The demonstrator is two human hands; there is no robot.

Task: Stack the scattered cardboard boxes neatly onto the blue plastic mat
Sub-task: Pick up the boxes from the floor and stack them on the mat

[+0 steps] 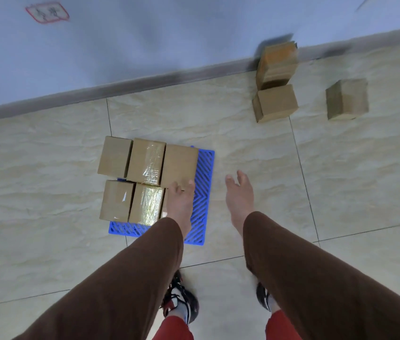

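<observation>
Brown sleeves lead to both hands, reaching down over the floor. The left hand [179, 202] hangs with straight fingers over the mat's [204, 192] near right part, fingertips at the edge of a box; whether they touch it I cannot tell. The right hand [239, 195] is empty, fingers loosely spread, just off the mat at 3 o'clock. The blue mat carries five boxes [145, 177] side by side in two rows, filling its left part. Three more boxes [277, 94] sit well apart at 1 o'clock, one by the wall [145, 33].
</observation>
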